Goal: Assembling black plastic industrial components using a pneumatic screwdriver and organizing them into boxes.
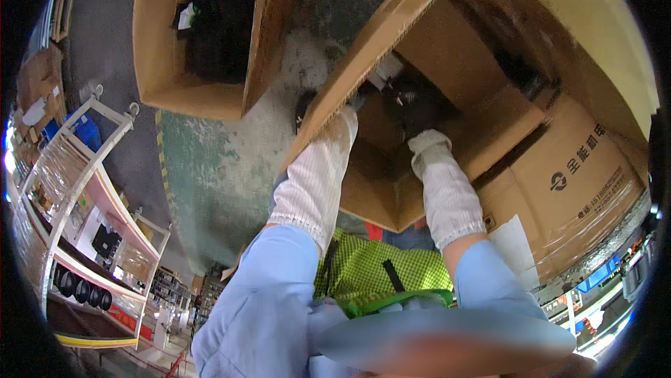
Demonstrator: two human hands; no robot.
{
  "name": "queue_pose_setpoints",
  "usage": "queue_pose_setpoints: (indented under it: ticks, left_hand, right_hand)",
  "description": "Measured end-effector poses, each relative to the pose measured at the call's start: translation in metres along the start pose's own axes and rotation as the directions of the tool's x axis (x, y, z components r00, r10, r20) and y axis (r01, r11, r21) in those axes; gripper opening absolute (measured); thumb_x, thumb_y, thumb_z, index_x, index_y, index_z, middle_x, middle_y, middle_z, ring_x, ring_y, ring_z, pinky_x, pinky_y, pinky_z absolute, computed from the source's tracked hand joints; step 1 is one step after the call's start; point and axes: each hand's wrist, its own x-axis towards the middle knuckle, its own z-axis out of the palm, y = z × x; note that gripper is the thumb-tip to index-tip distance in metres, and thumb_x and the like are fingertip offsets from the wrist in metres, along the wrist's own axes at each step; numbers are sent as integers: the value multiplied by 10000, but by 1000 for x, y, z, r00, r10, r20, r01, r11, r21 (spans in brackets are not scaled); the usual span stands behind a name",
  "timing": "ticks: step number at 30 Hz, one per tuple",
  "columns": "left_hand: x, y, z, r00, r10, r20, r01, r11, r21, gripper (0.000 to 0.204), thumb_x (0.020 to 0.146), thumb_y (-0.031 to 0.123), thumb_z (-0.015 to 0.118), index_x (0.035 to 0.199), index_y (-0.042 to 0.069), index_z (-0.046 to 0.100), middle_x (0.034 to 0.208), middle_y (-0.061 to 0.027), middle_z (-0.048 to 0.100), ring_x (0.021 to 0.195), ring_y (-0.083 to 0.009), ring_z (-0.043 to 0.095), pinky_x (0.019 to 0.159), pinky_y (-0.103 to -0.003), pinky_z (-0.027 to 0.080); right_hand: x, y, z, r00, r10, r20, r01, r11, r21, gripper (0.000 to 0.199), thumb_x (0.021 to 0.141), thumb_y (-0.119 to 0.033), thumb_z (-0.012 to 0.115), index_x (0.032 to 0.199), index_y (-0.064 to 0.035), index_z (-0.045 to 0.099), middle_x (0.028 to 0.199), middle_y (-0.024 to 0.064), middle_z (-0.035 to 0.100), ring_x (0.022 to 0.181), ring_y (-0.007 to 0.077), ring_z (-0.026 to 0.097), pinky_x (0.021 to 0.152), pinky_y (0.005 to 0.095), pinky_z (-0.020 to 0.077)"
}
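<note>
My left hand (347, 118) reaches past the raised flap (381, 39) into an open cardboard box (500, 126) in front of me. My right hand (425, 137) is down inside the same box, right of the left one. White ribbed knit covers both my forearms toward the hands. Dark items (419, 102) lie in shadow in the box, beyond the right hand. A pale grey piece (386, 70) shows among them, closest to the left hand. Shadow hides the fingers of both hands, so what they grip cannot be made out.
A second open carton (159, 49) with black contents stands on the floor at the far left. A large printed carton (566, 175) in clear wrap sits against the box's right side. At left is a white-framed wheeled rack (98, 168) with shelves.
</note>
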Motion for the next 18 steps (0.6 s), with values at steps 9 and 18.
queue_pose_setpoints:
  ticks: [9,18]
  left_hand:
    - [18,5,-4,999,29,21,-28,998,-54,430,882,258,635,1253,66,532,1166,-149,590,1044,-315,584,918,-428,472]
    - [23,0,4,992,89,89,-81,993,-85,368,860,227,675,1184,78,584,1081,-127,627,970,-288,614,866,-415,501]
  right_hand:
    - [27,-9,40,993,83,84,-99,974,202,529,918,-360,492,1378,-101,524,1437,123,496,1297,320,495,991,531,417]
    - [-26,-16,36,985,-144,92,147,989,-25,363,900,-255,578,1239,-150,653,1348,131,567,1240,325,543,911,515,486]
